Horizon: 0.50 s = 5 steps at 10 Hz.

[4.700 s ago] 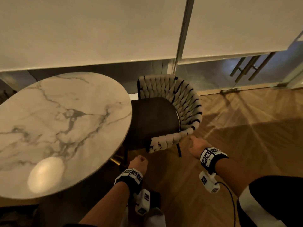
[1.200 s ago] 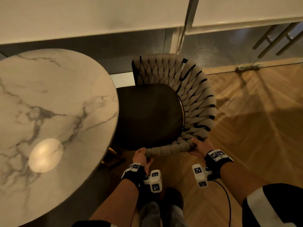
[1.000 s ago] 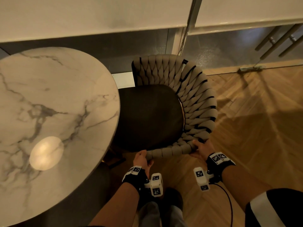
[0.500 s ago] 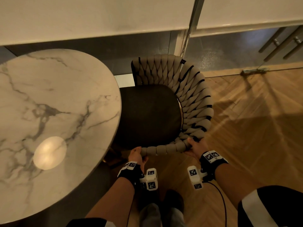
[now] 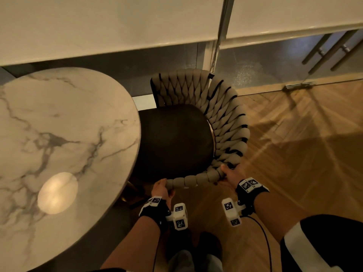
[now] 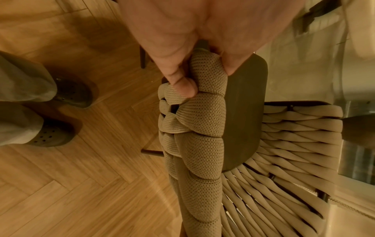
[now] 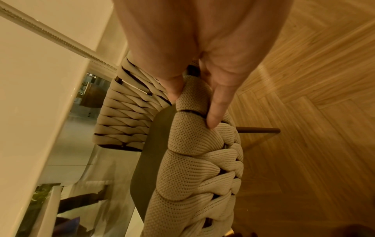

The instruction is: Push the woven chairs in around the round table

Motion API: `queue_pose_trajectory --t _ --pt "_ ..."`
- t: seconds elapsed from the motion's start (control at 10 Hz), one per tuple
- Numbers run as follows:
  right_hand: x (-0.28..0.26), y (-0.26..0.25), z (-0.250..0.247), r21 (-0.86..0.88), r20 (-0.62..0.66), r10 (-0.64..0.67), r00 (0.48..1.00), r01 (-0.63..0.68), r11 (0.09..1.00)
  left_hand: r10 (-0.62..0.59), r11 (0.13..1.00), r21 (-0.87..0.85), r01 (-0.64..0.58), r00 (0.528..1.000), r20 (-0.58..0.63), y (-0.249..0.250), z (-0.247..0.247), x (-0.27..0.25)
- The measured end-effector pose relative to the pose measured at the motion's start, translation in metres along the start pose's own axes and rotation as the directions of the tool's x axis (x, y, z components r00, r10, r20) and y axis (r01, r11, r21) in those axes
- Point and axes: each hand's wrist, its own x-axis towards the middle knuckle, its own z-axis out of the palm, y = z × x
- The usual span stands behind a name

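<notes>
A woven chair (image 5: 225, 124) with a beige braided back and dark seat stands right of the round marble table (image 5: 59, 144), its seat front tucked under the tabletop edge. My left hand (image 5: 162, 188) grips the near end of the braided rim (image 6: 194, 121), thumb on the outer side and fingers curled over the top. My right hand (image 5: 228, 174) grips the rim (image 7: 194, 160) further right, where it curves toward the back, fingers wrapped around the braid. Both hands hold the same chair.
A wall with lowered white blinds (image 5: 117, 22) and glass doors with bar handles (image 5: 332, 50) lies just behind the chair. Herringbone wood floor (image 5: 294, 154) spreads to the right. My feet (image 6: 61, 112) stand close behind the chair.
Both hands moved from hanging free to gripping the chair's rim. Over the last second the chair has shifted slightly left, toward the table, with the grips unchanged.
</notes>
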Motion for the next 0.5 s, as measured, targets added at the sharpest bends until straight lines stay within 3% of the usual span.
queue_pose_trajectory --t 0.2,0.3,0.5 --pt "0.006 0.005 -0.005 -0.1 -0.032 -0.027 0.999 0.023 0.995 0.05 0.996 0.073 -0.054 0.998 0.049 -0.006 -0.003 -0.005" --pt "-0.001 0.001 -0.003 -0.246 -0.011 -0.046 0.999 0.042 0.968 0.069 0.978 0.189 -0.085 0.994 0.086 -0.005 -0.008 -0.012" --pt "-0.059 -0.022 -0.007 -0.609 0.13 -0.074 0.989 0.138 0.781 0.191 0.876 0.425 -0.226 0.974 0.124 0.005 -0.031 -0.037"
